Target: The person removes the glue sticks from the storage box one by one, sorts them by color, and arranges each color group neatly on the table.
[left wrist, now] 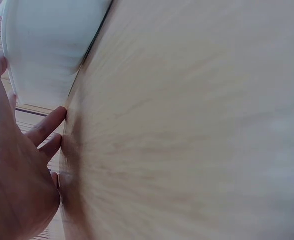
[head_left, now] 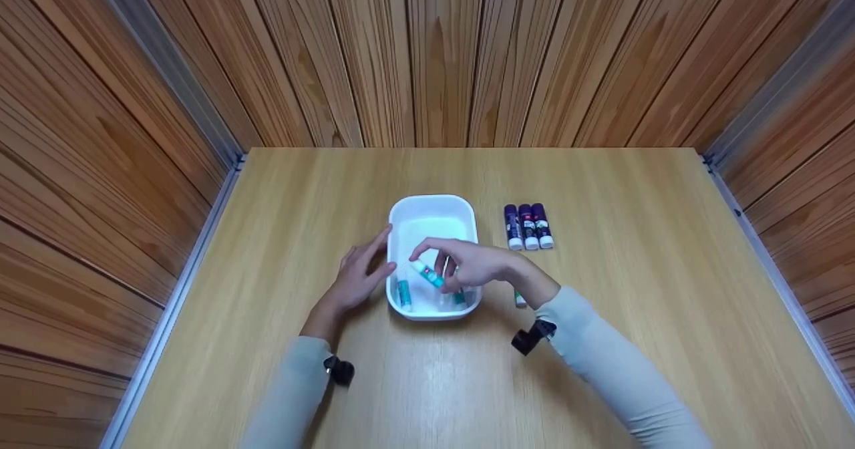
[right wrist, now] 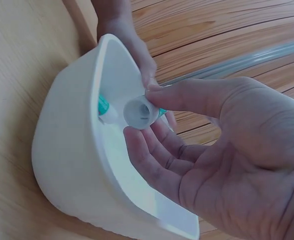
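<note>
A wooden surface (head_left: 427,382) spans the lower frame, a white tub (head_left: 431,225) at centre. The left hand (head_left: 357,278), fingers extended, touches its left rim; the right hand's (head_left: 475,263) fingers pinch a teal-and-white tube (head_left: 429,274) above the tub.

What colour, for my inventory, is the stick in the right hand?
Mostly teal and white; the stick shows best in the head view.

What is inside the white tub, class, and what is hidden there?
Inside the white tub, two teal sticks show at its near end; the right hand, pinching another teal stick, partly covers one and hides some bottom.
</note>
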The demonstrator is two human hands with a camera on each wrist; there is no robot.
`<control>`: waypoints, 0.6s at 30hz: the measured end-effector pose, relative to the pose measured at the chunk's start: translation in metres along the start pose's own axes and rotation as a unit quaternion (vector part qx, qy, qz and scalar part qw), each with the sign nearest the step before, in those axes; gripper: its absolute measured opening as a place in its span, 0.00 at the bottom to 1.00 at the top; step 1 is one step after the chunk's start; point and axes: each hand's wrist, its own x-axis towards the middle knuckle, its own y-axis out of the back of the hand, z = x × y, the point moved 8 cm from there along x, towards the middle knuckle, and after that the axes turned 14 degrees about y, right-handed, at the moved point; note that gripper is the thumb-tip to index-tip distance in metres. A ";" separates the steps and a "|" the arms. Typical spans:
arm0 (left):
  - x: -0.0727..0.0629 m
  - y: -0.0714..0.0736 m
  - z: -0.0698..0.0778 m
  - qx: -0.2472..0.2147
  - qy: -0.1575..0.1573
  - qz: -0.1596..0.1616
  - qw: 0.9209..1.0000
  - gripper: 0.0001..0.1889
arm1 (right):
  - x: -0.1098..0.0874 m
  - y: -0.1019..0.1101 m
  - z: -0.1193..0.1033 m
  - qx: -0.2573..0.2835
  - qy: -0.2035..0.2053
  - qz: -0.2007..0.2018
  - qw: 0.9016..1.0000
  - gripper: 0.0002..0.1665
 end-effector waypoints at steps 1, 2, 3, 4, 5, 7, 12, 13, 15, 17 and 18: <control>0.000 0.000 0.000 0.000 0.001 -0.001 1.000 0.42 | -0.002 0.002 -0.001 0.003 0.001 0.002 1.000 0.40; 0.000 0.000 0.000 -0.001 0.001 0.000 1.000 0.42 | -0.004 0.003 -0.001 0.005 0.003 0.005 1.000 0.40; 0.000 0.000 0.001 0.000 0.001 0.000 1.000 0.42 | -0.006 0.005 -0.002 0.007 0.005 0.007 1.000 0.40; 0.000 -0.001 0.001 0.000 0.000 -0.001 1.000 0.42 | -0.008 0.007 -0.002 0.007 0.007 0.010 1.000 0.40; 0.000 -0.001 0.001 0.000 -0.001 -0.001 1.000 0.42 | -0.010 0.009 -0.003 0.006 0.010 0.013 1.000 0.40; 0.001 -0.001 0.001 0.001 -0.002 -0.001 1.000 0.42 | -0.014 0.013 -0.003 -0.001 0.014 0.018 1.000 0.40; 0.001 -0.001 0.000 0.005 -0.004 -0.004 1.000 0.42 | -0.026 0.022 -0.002 -0.014 0.014 0.029 0.999 0.40; 0.001 -0.001 0.000 0.005 -0.005 -0.004 1.000 0.42 | -0.028 0.024 -0.002 -0.015 0.011 0.032 0.999 0.40; 0.001 0.000 0.000 0.005 -0.007 -0.004 1.000 0.42 | -0.034 0.029 -0.001 -0.016 0.008 0.044 0.999 0.41; 0.001 0.001 0.000 0.005 -0.010 -0.002 1.000 0.42 | -0.039 0.034 0.001 -0.018 0.008 0.058 0.998 0.41; 0.001 0.001 0.000 0.005 -0.010 -0.002 1.000 0.42 | -0.041 0.036 0.001 -0.019 0.008 0.063 0.998 0.41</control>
